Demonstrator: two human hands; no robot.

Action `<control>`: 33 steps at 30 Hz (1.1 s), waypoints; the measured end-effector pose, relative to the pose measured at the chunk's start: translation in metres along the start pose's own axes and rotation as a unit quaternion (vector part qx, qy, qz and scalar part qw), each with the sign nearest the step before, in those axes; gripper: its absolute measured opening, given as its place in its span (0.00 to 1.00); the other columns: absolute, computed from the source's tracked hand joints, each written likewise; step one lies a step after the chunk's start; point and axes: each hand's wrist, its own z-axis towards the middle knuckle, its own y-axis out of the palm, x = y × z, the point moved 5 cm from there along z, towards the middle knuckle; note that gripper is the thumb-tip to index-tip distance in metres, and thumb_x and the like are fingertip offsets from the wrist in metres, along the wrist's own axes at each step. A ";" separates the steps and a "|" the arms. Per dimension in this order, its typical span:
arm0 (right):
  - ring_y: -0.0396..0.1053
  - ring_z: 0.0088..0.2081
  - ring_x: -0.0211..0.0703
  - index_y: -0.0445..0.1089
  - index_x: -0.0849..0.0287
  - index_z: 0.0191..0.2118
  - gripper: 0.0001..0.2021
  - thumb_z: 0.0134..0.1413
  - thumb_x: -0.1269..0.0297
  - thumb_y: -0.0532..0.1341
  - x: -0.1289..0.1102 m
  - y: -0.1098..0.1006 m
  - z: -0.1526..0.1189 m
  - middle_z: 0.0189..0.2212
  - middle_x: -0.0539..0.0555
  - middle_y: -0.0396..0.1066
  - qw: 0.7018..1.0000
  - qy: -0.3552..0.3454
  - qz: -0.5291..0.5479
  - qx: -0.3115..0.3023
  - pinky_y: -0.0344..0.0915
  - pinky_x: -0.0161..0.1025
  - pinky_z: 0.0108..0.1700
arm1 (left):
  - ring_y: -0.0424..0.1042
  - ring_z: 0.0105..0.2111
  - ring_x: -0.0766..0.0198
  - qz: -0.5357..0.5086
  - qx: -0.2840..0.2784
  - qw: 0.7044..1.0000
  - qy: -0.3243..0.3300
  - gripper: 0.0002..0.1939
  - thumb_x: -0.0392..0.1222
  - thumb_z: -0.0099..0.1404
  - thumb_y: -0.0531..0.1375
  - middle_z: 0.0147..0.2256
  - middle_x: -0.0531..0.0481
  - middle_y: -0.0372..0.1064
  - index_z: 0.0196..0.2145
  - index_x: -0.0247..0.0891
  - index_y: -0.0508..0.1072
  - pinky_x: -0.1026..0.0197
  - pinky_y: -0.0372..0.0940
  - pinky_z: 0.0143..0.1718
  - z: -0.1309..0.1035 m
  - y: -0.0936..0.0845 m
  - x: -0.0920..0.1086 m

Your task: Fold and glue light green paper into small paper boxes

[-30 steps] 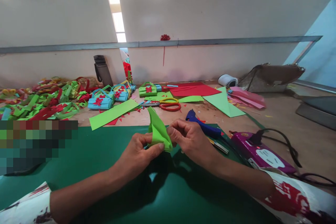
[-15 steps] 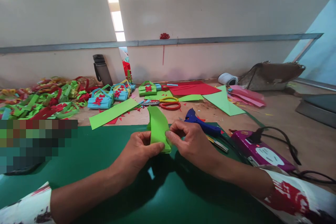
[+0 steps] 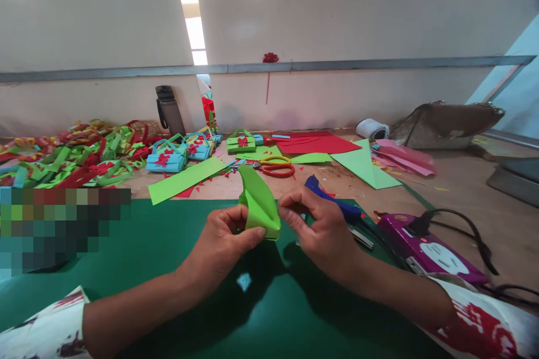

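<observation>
My left hand pinches a folded piece of bright green paper between thumb and fingers, above the green mat. The paper's upper end stands up and curves, with a crease running down to its lower right corner. My right hand is closed with thumb and forefinger together right at the paper's right edge; whether anything is between those fingertips I cannot make out. Just behind the right hand lies a blue glue gun, partly hidden by it. Scissors with red and yellow handles lie beyond the paper.
Small blue paper bags and a green paper bag stand at the back. A pile of paper pieces lies left, near a bottle. Red sheets lie behind. A purple power strip with cables sits right.
The green paper has turned and its upper part now bends over with a crease. My right fingertips have shifted slightly right, off the paper's front face. The view has shifted a little.
</observation>
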 end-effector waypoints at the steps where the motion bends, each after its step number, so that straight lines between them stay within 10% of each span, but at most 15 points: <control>1: 0.65 0.29 0.34 0.63 0.58 0.31 0.04 0.55 0.74 0.57 -0.003 -0.001 -0.001 0.26 0.47 0.65 0.999 -0.038 -0.006 0.009 0.62 0.32 0.33 | 0.66 0.28 0.68 0.012 0.007 1.000 0.009 0.07 0.39 0.53 0.65 0.29 0.50 0.73 0.30 0.34 0.75 0.67 0.60 0.31 0.000 -0.002 0.002; 5: 0.66 0.34 0.38 0.67 0.57 0.35 0.05 0.55 0.73 0.57 -0.010 0.003 -0.004 0.32 0.51 0.65 0.988 -0.143 -0.058 -0.004 0.64 0.35 0.36 | 0.62 0.25 0.68 0.076 0.031 0.996 0.035 0.08 0.42 0.55 0.62 0.25 0.51 0.69 0.28 0.33 0.75 0.67 0.58 0.27 0.000 -0.007 0.006; 23: 0.65 0.38 0.42 0.71 0.58 0.37 0.06 0.57 0.69 0.57 -0.010 0.007 -0.006 0.36 0.57 0.65 0.967 -0.183 -0.180 -0.011 0.66 0.38 0.36 | 0.66 0.23 0.68 0.285 0.055 0.927 0.237 0.05 0.35 0.59 0.60 0.24 0.52 0.70 0.26 0.35 0.74 0.68 0.60 0.27 -0.013 -0.006 0.025; 33: 0.65 0.37 0.43 0.72 0.60 0.32 0.08 0.58 0.68 0.55 -0.016 0.007 -0.007 0.34 0.57 0.65 0.969 -0.188 -0.164 -0.005 0.65 0.39 0.36 | 0.67 0.24 0.67 0.274 0.060 0.929 0.243 0.06 0.37 0.61 0.60 0.25 0.50 0.71 0.29 0.36 0.77 0.67 0.62 0.28 -0.012 -0.003 0.027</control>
